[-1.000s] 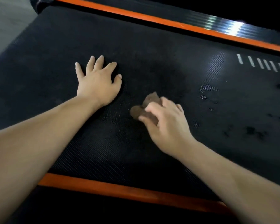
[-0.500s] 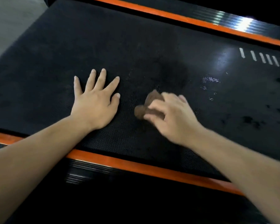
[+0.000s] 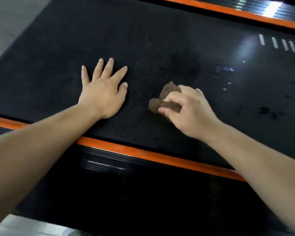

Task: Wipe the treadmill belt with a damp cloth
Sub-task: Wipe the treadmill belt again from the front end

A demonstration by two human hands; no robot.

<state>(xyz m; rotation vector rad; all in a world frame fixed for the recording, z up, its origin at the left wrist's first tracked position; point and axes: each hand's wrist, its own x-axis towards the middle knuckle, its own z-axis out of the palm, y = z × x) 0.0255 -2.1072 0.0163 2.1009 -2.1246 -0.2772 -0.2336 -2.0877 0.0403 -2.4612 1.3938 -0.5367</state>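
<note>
Around the hands there is little but treadmill. An orange strip (image 3: pixel 152 155) runs along the near edge of the belt, with a black ribbed side rail (image 3: pixel 106 165) just this side of it, and a second orange strip (image 3: pixel 228 11) lines the far edge. White dashes (image 3: pixel 283 44) sit on the belt at the far right, and dark blotches (image 3: pixel 269 111) spot it well to the right of the cloth. Both forearms reach in across the near rail and cover parts of it.

Now the hands. The left hand (image 3: pixel 103 92) lies flat on the treadmill belt (image 3: pixel 160 40), palm down, fingers straight and fanned, gripping nothing. Near it to the right, the right hand (image 3: pixel 189 113) clutches the brown cloth (image 3: pixel 162 101), bunched into a wad, with the thumb across its near side and the fingers curled over the top. The cloth sits on the belt at mid-width, between the two hands, poking out to the left of the knuckles; the fingers hide a good part of it.

The belt is black with a fine dotted texture, and small wet glints (image 3: pixel 225 68) catch the light beyond the right hand. Glare streaks the far rail (image 3: pixel 271 7). Grey floor (image 3: pixel 7 23) shows at top left, and a pale patch of floor (image 3: pixel 24 225) at the bottom left corner.
</note>
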